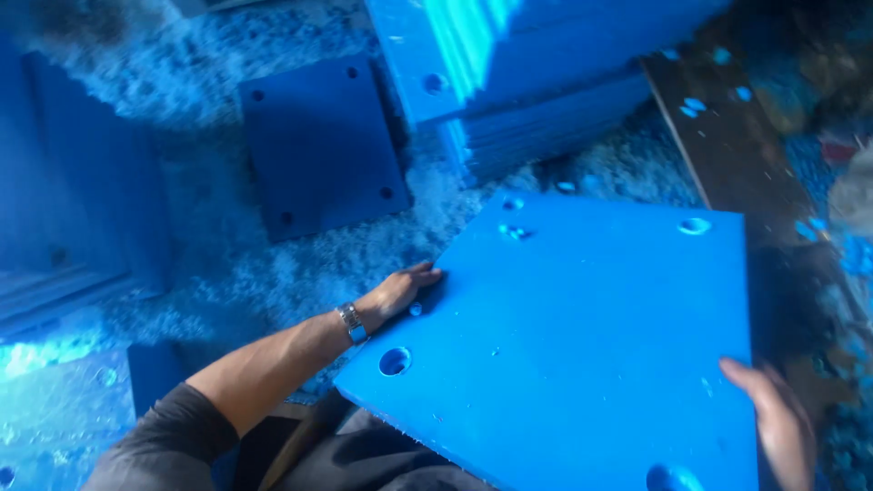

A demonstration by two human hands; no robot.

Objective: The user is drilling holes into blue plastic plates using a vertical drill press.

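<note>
Across my lap sits the big blue plate [582, 336], tilted a bit, and both grips are on it. My left hand [400, 291] is curled over its left edge, fingers wrapped around the rim just above one of the drilled holes [394, 361]. My right hand [777, 418] clamps the right edge, thumb side up. Past the plate, a smaller dark blue plate [323, 145] lies flat on the floor, which is covered in pale shavings [273, 264]. Up top is a stack of blue plates [518, 82], with a brown board [727, 136] just beside it.
</note>
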